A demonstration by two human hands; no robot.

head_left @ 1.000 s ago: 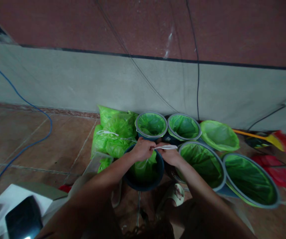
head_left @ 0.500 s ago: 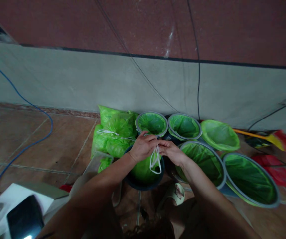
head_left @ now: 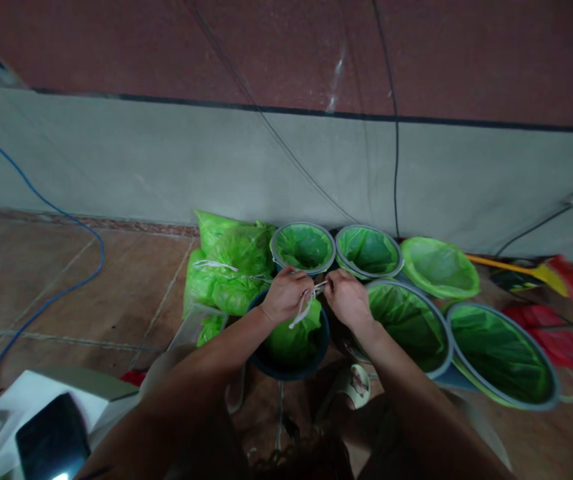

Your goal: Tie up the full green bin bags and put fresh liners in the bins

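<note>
Both of my hands are over a dark blue bin [head_left: 286,375] that holds a green garbage bag [head_left: 294,343], its top gathered together. My left hand [head_left: 286,293] is closed on a white drawstring [head_left: 302,312] at the bag's neck. A little to the right, my right hand [head_left: 347,298] pinches another stretch of the same drawstring, which runs taut across the short gap between the hands. A loose loop of it hangs down over the bag. My fingertips are partly hidden by the backs of my hands.
Several bins with green liners, such as one bin rim [head_left: 504,310], stand right and behind. Filled green bags [head_left: 236,257] lean at the wall. A broom [head_left: 549,279] and red dustpan [head_left: 549,333] lie right. Left are a white box [head_left: 41,400], a phone [head_left: 52,437] and a blue cable [head_left: 99,257].
My hands have moved apart from touching each other, the right one going rightward. The drawstring is now stretched between them, and its hanging loop is shorter.
</note>
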